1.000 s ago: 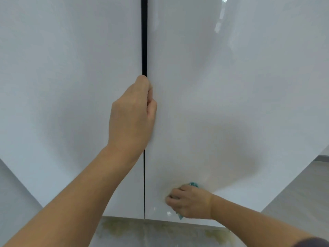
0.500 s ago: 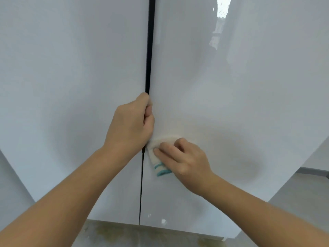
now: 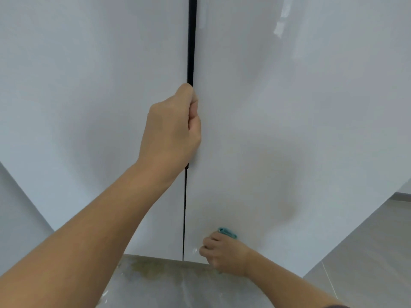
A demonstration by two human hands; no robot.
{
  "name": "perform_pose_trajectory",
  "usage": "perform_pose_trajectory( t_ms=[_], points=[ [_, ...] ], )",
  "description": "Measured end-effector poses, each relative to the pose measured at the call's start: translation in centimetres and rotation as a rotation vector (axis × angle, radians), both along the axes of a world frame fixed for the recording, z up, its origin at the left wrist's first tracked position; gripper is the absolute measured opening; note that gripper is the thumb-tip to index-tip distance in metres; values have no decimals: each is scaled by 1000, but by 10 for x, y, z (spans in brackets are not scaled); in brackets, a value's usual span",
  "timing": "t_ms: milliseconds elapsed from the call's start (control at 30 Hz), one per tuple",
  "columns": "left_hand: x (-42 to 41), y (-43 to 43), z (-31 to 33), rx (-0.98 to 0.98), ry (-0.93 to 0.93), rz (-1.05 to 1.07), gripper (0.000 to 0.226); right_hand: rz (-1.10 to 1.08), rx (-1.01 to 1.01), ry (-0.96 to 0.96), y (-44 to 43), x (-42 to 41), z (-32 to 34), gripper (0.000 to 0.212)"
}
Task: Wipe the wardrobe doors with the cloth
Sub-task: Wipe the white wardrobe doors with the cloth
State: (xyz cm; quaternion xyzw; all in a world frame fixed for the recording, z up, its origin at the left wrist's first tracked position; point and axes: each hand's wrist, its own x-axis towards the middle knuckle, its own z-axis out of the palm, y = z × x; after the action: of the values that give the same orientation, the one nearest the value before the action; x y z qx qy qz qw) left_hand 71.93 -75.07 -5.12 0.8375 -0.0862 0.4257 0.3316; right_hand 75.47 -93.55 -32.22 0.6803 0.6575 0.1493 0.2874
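Two glossy white wardrobe doors fill the view, the left door and the right door, split by a dark vertical gap. My left hand grips the inner edge of the right door at the gap, fingers curled into it at mid height. My right hand is low down near the bottom of the right door, pressing a cloth against it. Only a teal edge of the cloth shows above my knuckles; the remainder is hidden under the hand.
Below the doors runs a grey floor strip with a yellowish stain. Lighter floor tiles lie to the right. A grey wall or side panel shows at the lower left.
My right hand has slid the cloth down from beside my left hand to the bottom of the right door. My left hand keeps its grip at the gap.
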Motion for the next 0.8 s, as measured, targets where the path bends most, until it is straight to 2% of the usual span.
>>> perform_pose_trajectory(
  t_ms=[67,133,200,333,533,600,700,800],
  points=[
    [-2,-2,0,-10,10,12,19,-45,81,-43,-13,0,19,22],
    [-3,-4,-1,-11,24,40,19,-75,211,-91,-29,0,52,19],
    [-5,-6,-2,-6,46,67,18,-85,403,-142,-52,-1,107,12],
    [-14,-5,2,69,146,119,17,-92,811,-229,-96,-6,237,25],
    [-27,-42,67,150,12,64,19,-148,1118,-495,-108,2,392,23],
    [-26,-57,86,169,-50,38,15,-188,1241,-478,-98,4,412,23],
    [-18,-69,99,206,-107,40,13,-202,1373,-413,-86,3,402,23],
    [-7,-71,93,272,-212,65,15,-165,1323,-381,-87,5,359,19]
  ],
)
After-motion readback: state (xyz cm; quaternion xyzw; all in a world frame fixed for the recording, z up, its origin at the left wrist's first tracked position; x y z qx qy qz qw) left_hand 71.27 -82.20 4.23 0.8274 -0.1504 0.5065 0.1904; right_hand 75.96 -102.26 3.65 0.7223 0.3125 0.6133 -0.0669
